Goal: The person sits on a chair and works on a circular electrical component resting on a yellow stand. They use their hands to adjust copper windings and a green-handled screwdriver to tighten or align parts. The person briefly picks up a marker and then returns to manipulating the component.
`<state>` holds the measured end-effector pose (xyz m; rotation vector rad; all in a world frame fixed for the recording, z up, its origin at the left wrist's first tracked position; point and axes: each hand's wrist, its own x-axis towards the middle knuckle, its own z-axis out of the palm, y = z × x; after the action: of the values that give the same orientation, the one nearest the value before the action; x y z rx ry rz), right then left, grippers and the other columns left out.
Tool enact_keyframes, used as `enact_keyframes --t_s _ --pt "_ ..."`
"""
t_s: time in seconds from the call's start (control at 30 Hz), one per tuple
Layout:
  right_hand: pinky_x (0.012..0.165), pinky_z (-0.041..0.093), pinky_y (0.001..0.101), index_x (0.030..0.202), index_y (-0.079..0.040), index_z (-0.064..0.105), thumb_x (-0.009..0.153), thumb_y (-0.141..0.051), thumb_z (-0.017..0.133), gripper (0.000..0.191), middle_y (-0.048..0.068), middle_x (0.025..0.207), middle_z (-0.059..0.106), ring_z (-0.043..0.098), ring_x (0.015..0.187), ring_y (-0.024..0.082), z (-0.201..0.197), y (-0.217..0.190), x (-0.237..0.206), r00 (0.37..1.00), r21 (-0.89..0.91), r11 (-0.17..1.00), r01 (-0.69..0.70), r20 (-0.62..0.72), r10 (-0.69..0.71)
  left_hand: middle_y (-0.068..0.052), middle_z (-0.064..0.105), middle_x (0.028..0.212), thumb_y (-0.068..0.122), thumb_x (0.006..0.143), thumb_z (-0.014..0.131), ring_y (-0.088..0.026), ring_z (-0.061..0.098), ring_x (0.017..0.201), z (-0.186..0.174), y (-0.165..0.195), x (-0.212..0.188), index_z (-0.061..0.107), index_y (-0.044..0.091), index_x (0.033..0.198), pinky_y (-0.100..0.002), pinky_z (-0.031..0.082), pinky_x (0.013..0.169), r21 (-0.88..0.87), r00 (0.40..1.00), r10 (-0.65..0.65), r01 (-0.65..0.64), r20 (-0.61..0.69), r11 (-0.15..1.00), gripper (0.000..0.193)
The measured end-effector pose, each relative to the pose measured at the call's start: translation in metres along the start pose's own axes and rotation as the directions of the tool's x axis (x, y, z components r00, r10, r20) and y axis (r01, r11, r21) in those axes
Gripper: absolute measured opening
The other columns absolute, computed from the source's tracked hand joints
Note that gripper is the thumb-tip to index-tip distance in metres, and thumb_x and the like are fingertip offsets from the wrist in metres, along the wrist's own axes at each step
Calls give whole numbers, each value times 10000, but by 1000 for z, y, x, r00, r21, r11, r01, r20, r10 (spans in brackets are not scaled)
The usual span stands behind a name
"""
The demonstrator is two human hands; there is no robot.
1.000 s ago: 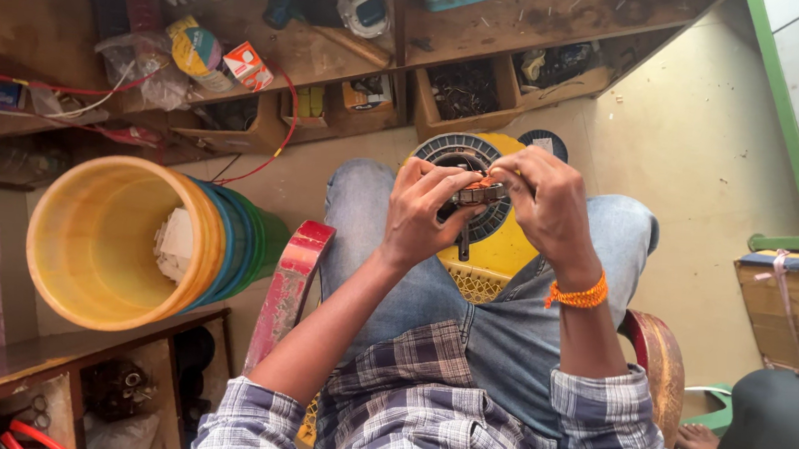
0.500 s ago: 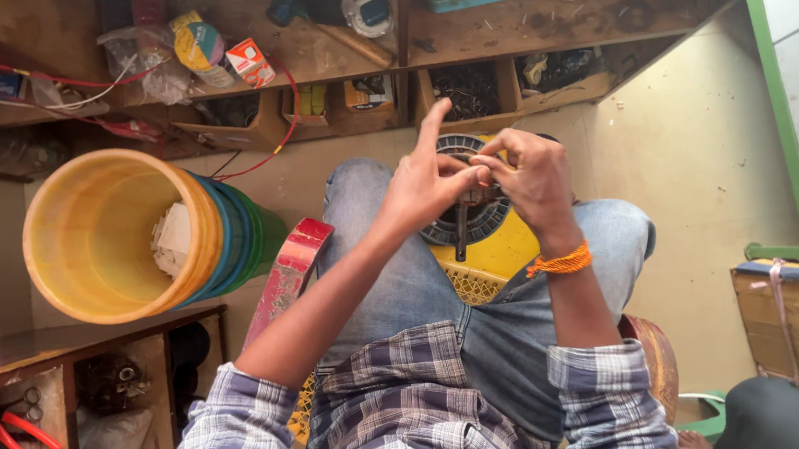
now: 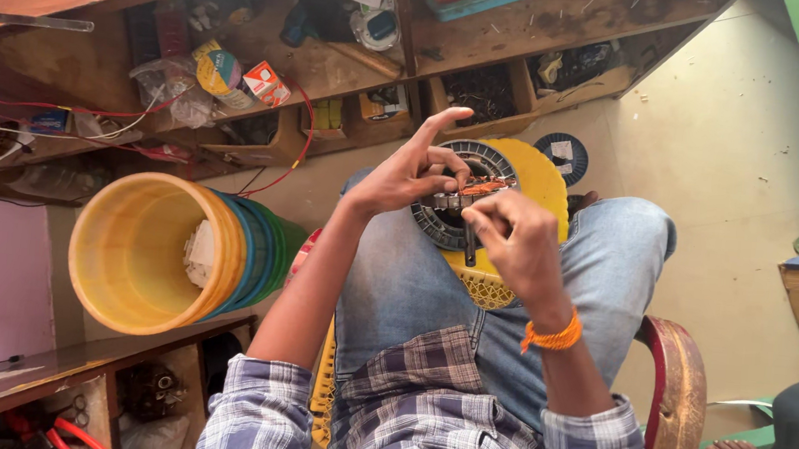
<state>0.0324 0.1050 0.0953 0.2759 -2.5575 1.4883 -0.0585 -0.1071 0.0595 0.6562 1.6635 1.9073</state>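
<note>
A cluttered workshop is seen from above, with wooden shelves (image 3: pixel 532 34) crowded with small parts and wires, and a stack of yellow, blue and green buckets (image 3: pixel 166 252) lying on its side on the floor. Over the lap, a round stator with copper winding (image 3: pixel 460 196) is held above a yellow plastic basket (image 3: pixel 515 225). The left hand (image 3: pixel 409 172) is closed on its rim, index finger raised. The right hand (image 3: pixel 509 244) is pinched around a thin dark tool (image 3: pixel 470 245) at the winding.

Bright, even daylight, strongest on the pale floor (image 3: pixel 715 137) at upper right. Shelves (image 3: pixel 269 69) at upper left sit in soft shadow. Hands (image 3: pixel 504 243) slightly motion-blurred. Wide-angle bending at edges; no glare.
</note>
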Motion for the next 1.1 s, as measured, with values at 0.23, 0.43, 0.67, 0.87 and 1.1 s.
enact_keyframes --t_s 0.23,0.43,0.67,0.87,1.1 --pt "483 272 253 892 1 744 917 -73 765 82 -12 575 457 341 540 22 26 13 -35 969 92 966 -242 -22 245 -6 763 981 -69 912 690 -44 600 811 7 14 -4 249 198 1628 -231 473 718 280 994 79 -55 -75 959 882" --pt "500 218 230 908 -3 725 945 -93 755 102 -114 683 508 327 589 -11 28 42 -61 929 389 867 -312 -65 364 2 749 965 49 895 767 -99 566 756 18 26 -9 326 213 1594 -276 472 722 464 983 134 -61 -127 884 842" --pt "518 252 209 978 -7 756 961 -89 765 85 -100 713 539 352 610 -11 1 52 -52 914 262 916 -302 -193 357 17 757 1088 324 828 856 -204 604 977 63 12 -15 682 219 1274 -363 485 946 804 899 397 -96 -182 586 491" --pt "558 367 228 1001 7 735 971 -39 764 62 -3 808 666 474 641 22 -30 33 -15 977 12 1000 -24 -212 26 16 748 1106 284 873 830 -216 606 985 89 -8 -20 702 167 1263 -368 481 955 840 760 550 -11 -345 542 427" --pt "645 504 300 969 1 697 961 1 759 62 99 862 699 658 725 169 -23 11 33 963 -89 961 260 -42 -265 -25 732 1204 257 885 799 -216 618 1044 97 -11 -21 680 95 1287 -376 446 955 845 735 561 30 -380 534 449"
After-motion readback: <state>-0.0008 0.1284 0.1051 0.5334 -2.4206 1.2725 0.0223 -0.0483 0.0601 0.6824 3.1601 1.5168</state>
